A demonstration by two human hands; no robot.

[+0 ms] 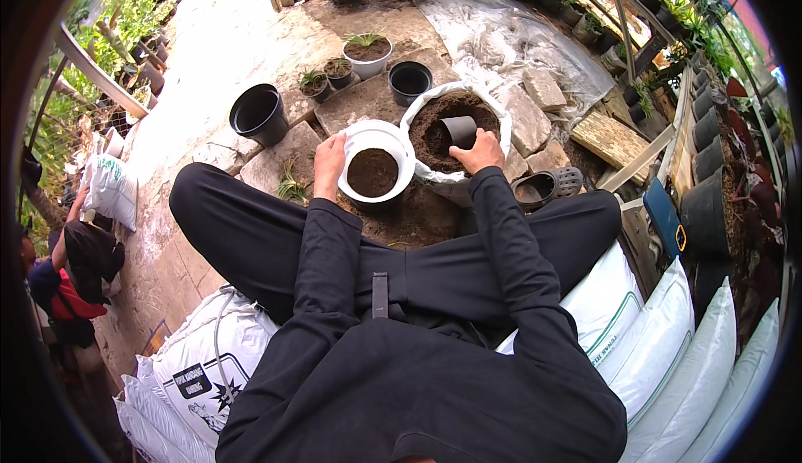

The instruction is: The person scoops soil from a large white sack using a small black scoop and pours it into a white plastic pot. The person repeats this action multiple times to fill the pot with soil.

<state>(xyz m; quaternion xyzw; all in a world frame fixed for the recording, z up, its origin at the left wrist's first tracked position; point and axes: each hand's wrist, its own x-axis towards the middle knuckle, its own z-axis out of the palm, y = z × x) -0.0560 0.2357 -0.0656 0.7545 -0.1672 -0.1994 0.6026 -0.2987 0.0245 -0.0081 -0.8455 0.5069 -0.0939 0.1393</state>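
My left hand grips the left rim of a white plastic plant pot, which has dark soil inside. On the right, my right hand holds a small black plastic pot, tilted on its side against the brown potting soil in an open white sack. The white pot and the sack stand close side by side. Behind them is an empty black pot. A larger empty black pot is to the left. Small plants grow in a white pot and two little black pots.
Stone blocks and a black clog lie right of the sack. A clear plastic sheet covers ground further back. Filled white sacks flank me. A phone is at the right. Another person sits at the far left.
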